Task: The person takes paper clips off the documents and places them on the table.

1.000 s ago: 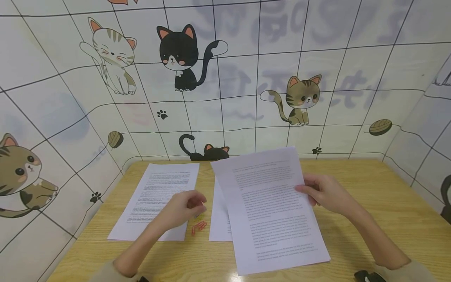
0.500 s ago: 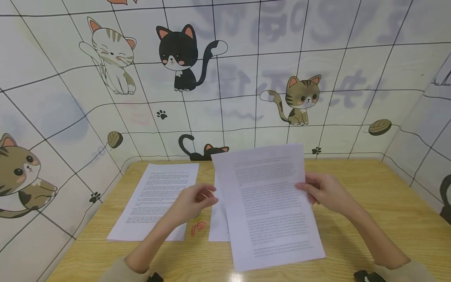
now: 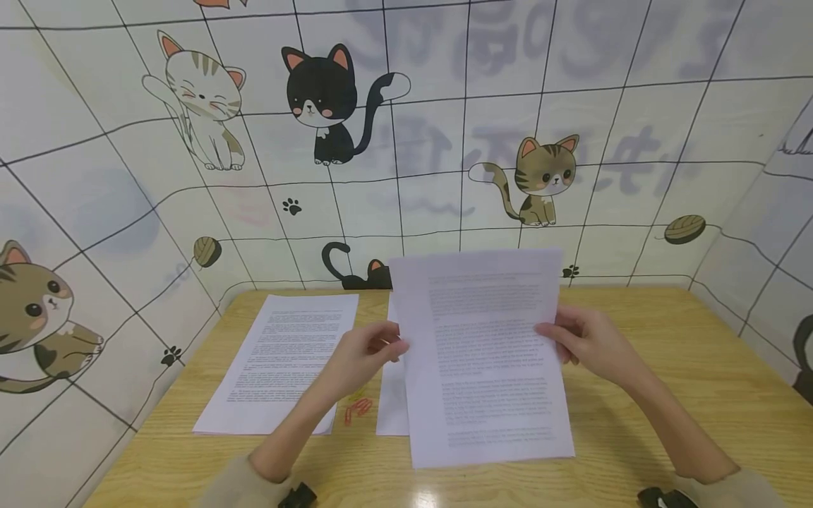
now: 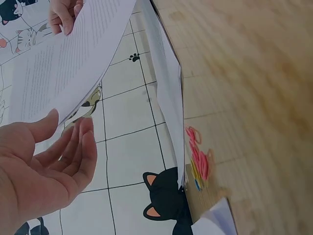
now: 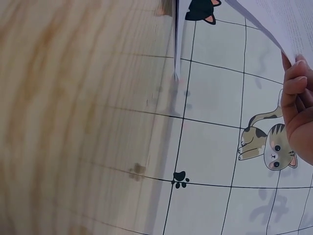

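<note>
a person held a printed sheet point(image 3: 485, 353) upright above a wooden table point(image 3: 667, 367). the right hand point(image 3: 587, 342) pinched its right edge, fingers curled round the paper. the left hand point(image 3: 362, 356) lay relaxed and loose, fingertips just at the sheet's left edge, gripping nothing. beneath it, coloured paper clips point(image 3: 358, 408) rested between two flat pages point(image 3: 286, 356).

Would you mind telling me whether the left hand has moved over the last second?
Yes. The left hand has moved right, off the printed sheet on the table, to the held sheet's left edge.
</note>
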Demonstrator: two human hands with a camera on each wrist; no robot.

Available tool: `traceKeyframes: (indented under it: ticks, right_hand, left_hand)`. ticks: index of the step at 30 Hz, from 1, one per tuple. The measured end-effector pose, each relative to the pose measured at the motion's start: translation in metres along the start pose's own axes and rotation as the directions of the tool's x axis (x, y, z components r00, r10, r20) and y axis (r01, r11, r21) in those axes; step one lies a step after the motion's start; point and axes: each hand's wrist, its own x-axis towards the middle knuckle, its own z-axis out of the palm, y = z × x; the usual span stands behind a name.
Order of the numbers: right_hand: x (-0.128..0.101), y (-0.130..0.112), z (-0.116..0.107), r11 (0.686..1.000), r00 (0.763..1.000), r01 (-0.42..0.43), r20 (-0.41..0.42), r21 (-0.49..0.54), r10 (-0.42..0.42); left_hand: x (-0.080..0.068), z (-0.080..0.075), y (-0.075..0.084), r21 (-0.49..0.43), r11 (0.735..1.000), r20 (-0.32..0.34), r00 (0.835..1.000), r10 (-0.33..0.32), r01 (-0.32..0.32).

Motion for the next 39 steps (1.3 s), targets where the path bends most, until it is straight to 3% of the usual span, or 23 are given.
traceKeyframes:
  ticks: [8, 13, 19, 25, 39]
  right_hand:
    - [-0.001, -0.001, -0.003, 0.999, 1.0, -0.019, -0.012, 0.039, 0.02]
    - [0.001, 0.001, -0.006, 0.998, 0.999, -0.027, -0.016, 0.058, 0.028]
    - [0.0, -0.001, -0.009, 0.995, 0.997, -0.05, -0.056, 0.081, 0.054]
    - [-0.001, -0.003, -0.014, 0.994, 0.997, -0.054, -0.055, 0.095, 0.059]
    - [-0.007, 0.008, -0.026, 0.998, 0.998, -0.024, -0.051, 0.059, 0.027]
  left_hand:
    - [0.009, 0.007, 0.004, -0.023, 0.997, -0.029, 0.997, 0.073, -0.074]
    - [0.013, 0.01, 0.006, -0.011, 0.997, -0.053, 0.996, 0.077, -0.078]
    - [0.018, 0.016, 0.011, -0.03, 0.995, -0.133, 0.987, 0.092, -0.097]
    - [0.022, 0.02, 0.018, -0.066, 0.995, -0.193, 0.979, 0.061, -0.075]
    - [0.034, 0.028, 0.023, -0.067, 0.993, -0.22, 0.972, 0.076, -0.093]
